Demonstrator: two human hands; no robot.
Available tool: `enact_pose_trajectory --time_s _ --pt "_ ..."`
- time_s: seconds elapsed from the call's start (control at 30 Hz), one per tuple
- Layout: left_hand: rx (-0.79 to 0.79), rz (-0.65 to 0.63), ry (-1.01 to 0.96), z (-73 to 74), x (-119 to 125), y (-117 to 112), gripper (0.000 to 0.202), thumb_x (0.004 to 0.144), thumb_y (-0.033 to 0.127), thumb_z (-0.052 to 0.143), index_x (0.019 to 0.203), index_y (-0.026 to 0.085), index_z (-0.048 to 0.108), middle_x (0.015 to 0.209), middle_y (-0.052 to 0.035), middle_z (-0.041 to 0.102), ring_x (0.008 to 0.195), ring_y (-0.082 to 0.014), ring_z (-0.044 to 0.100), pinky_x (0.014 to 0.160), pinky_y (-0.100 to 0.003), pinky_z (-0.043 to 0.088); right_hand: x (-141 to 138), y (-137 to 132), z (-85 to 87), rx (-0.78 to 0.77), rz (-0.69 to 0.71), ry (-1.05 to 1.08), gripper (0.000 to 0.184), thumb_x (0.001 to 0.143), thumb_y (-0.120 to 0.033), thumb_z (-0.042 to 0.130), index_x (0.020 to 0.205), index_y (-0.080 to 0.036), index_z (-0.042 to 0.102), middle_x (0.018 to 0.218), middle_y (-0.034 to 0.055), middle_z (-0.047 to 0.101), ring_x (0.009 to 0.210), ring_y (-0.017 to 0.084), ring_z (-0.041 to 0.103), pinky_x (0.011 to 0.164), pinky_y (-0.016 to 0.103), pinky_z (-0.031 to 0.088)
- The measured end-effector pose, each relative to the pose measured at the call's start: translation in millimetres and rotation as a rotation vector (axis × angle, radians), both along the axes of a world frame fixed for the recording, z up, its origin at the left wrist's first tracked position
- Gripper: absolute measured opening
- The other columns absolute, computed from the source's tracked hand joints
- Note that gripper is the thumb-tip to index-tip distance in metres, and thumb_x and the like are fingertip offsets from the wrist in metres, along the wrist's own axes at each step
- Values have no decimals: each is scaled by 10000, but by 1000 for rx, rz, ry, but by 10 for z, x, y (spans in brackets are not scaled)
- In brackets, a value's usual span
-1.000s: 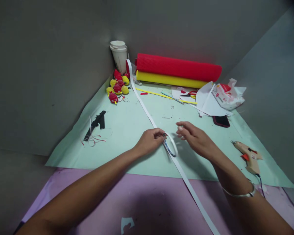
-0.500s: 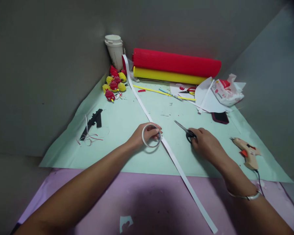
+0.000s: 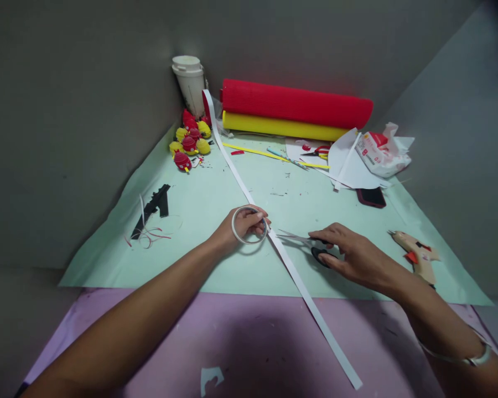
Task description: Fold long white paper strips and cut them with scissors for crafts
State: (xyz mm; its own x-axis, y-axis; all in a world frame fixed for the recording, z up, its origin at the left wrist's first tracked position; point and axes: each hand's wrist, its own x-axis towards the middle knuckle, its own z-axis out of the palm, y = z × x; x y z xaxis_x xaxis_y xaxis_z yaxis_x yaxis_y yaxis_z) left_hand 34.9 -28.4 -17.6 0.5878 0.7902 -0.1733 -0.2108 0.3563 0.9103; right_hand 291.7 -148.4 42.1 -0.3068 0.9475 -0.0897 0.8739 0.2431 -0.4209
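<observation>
My left hand (image 3: 244, 221) is closed on a narrow roll of tape (image 3: 234, 231), its fingers through and around the ring. Those fingertips also rest on a long white paper strip (image 3: 302, 290), which runs from the back left to the front right and curls up at its far end, where a red side shows. In my right hand (image 3: 344, 249) is a pair of scissors (image 3: 321, 257) with black handles. Their blades stand apart, and the tips reach the strip just right of my left fingertips. Whether the blades touch tape or paper is hard to make out.
Red (image 3: 294, 102) and yellow (image 3: 282, 124) corrugated rolls lie at the back, beside a white cup (image 3: 190, 83). Small red and yellow figures (image 3: 190, 145) cluster at left, black scraps (image 3: 151, 210) nearer. A tissue pack (image 3: 384, 155), phone (image 3: 371, 197) and glue gun (image 3: 415, 254) lie right.
My right hand has opened the scissors and brought the blades left to the strip by my left fingertips. My left hand still holds the tape roll; the view has shifted slightly.
</observation>
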Motion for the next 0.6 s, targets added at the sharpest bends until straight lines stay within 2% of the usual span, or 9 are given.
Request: enact_pose_trajectory --time_s 0.23,0.6 --pt "8 8 4 34 5 -9 172 822 261 660 870 99 630 818 -96 686 601 -94 583 588 -221 471 -72 158 -23 12 72 -68 414 872 -220 536 1284 -253 556 1126 93 585 914 200 626 813 337 510" --pt "17 18 29 19 1 -10 127 826 224 644 864 103 634 823 -94 688 599 -94 580 587 -226 470 -83 289 -112 62 158 -41 422 860 -156 558 1267 -265 568 1072 82 594 833 188 637 732 319 525"
